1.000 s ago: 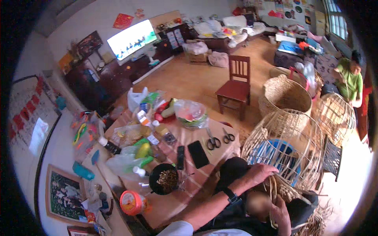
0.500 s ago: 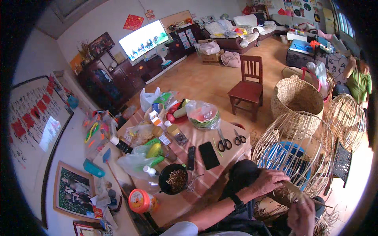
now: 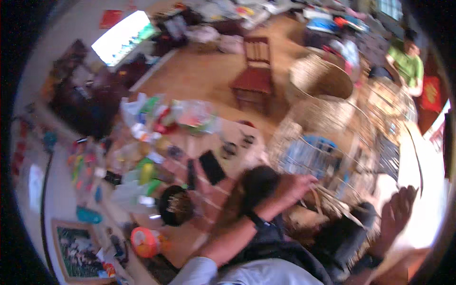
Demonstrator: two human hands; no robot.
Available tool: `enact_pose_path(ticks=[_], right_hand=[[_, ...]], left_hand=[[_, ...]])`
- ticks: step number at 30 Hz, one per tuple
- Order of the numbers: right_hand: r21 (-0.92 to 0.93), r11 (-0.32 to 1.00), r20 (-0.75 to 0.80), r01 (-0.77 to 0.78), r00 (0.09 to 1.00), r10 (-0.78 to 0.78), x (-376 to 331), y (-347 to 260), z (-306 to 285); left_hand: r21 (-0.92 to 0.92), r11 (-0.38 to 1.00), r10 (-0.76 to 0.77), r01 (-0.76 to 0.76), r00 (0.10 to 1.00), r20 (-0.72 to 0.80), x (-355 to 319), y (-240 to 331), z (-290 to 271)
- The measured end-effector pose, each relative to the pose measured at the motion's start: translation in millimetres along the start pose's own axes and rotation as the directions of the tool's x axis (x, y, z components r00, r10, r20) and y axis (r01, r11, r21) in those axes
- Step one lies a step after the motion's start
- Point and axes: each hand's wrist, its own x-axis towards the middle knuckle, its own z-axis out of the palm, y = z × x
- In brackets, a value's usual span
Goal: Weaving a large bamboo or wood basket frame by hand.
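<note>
My left hand (image 3: 292, 190) is over my lap, fingers pinched together. A curved tan strip (image 3: 317, 199), like a cane splint, hangs from its fingertips; blur hides the exact grip. Off to the right, my right hand (image 3: 397, 216) is raised with its fingers stretched out and holds nothing. Just beyond my left hand is an open woven frame (image 3: 280, 137) of thin tan rods, with a blue tub (image 3: 311, 154) showing through it. Loose tan strips (image 3: 339, 206) lie between my hands, over my dark-clad legs.
At left, a table bears a dark bowl (image 3: 175, 205), an orange-lidded jar (image 3: 145, 242), a black tablet (image 3: 212, 167), scissors (image 3: 229, 150) and several bags. Ahead stand a red chair (image 3: 254, 78) and a tall woven basket (image 3: 320, 111). A person in green (image 3: 407, 66) sits at far right.
My hands have separated: the right has moved out to the right and opened, while the left stays over my lap. The view has swung right and blurred.
</note>
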Motion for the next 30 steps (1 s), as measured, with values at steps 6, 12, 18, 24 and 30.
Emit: enact_pose_path(ticks=[6, 12, 18, 24, 30], right_hand=[[-0.900, 0.343, -0.191, -0.268, 0.951, 0.243, 51, 115, 65], [-0.990, 0.060, 0.126, 0.127, 0.992, -0.012, 79, 181, 33], [-0.740, 0.635, -0.277, -0.222, 0.961, 0.014, 89, 154, 32], [-0.704, 0.688, -0.210, -0.176, 0.977, 0.035, 86, 145, 24], [-0.747, 0.639, -0.027, -0.184, 0.968, 0.248, 72, 138, 6]], left_hand=[[0.145, 0.988, -0.035, 0.048, 0.995, -0.094, -1, 8, -19], [0.150, 0.988, -0.025, 0.022, 0.999, 0.020, 3, 8, -12], [0.061, 0.997, 0.046, -0.049, 0.998, 0.038, -5, 19, -31], [0.190, 0.981, 0.027, -0.026, 1.000, 0.000, -5, 17, -20], [0.173, 0.985, 0.032, -0.024, 0.999, -0.044, -1, 13, -15]])
